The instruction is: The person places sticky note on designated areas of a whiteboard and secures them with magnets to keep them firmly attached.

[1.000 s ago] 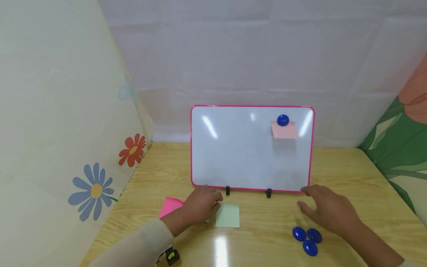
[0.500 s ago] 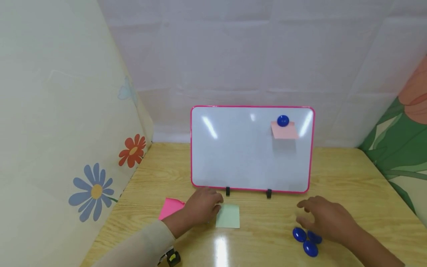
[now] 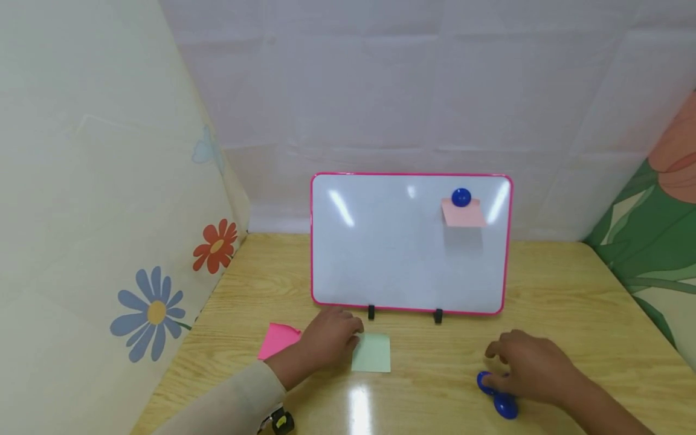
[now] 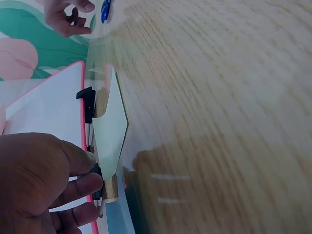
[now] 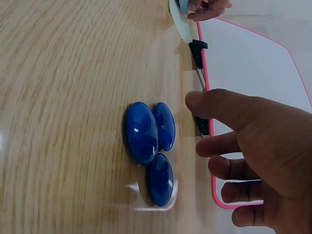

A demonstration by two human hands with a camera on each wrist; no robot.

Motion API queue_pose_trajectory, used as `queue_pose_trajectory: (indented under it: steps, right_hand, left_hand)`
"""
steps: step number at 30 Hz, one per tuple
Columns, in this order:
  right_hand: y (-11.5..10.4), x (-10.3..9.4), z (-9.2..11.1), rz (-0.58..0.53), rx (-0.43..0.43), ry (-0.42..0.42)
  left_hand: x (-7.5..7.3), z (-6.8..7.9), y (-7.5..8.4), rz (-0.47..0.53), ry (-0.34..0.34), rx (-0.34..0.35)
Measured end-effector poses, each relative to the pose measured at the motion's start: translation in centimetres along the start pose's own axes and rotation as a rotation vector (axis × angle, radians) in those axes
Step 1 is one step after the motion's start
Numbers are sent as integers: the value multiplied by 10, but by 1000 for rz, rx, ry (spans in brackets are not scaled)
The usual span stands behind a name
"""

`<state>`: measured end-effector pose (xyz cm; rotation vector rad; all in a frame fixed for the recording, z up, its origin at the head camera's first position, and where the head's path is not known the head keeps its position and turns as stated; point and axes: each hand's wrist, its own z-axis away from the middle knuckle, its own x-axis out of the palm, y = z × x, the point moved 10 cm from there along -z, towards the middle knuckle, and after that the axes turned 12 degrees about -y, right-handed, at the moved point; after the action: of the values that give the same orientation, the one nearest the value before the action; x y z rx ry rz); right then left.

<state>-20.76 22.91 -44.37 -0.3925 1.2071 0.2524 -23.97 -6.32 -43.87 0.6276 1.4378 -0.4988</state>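
Three glossy blue round magnets (image 5: 141, 132) lie clustered on the table. My right hand (image 3: 533, 368) hovers close by them, its thumb and fingers spread apart with nothing between them in the right wrist view. In the head view it partly covers the cluster. My left hand (image 3: 333, 335), fingers loosely curled, hangs beside a pale green sticky note (image 3: 371, 353); nothing shows in its grasp. A light blue note (image 4: 117, 214) lies under that hand, mostly hidden in the head view. Left of it is a bright pink sticky note (image 3: 277, 341), partly covered by the wrist.
Behind the hands stands a pink-framed whiteboard (image 3: 402, 260) on black feet (image 3: 438, 315). A pale pink note (image 3: 464, 217) hangs at its upper right under another blue magnet (image 3: 461, 197). A white cloth backdrop (image 3: 402, 90) rises behind the wooden table (image 3: 429, 399).
My right hand has moved down from the whiteboard's lower right corner toward the magnet cluster and now overlaps it. The left hand has stayed nearly still.
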Motion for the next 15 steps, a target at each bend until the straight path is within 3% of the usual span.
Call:
queue_pose_trajectory:
  steps: [8, 15]
  right_hand:
    - [1, 14, -3, -30, 35, -102]
    - [-2, 17, -3, -14, 11, -96]
  left_hand:
    - [0, 0, -4, -4, 24, -15]
    - [1, 1, -5, 6, 10, -31]
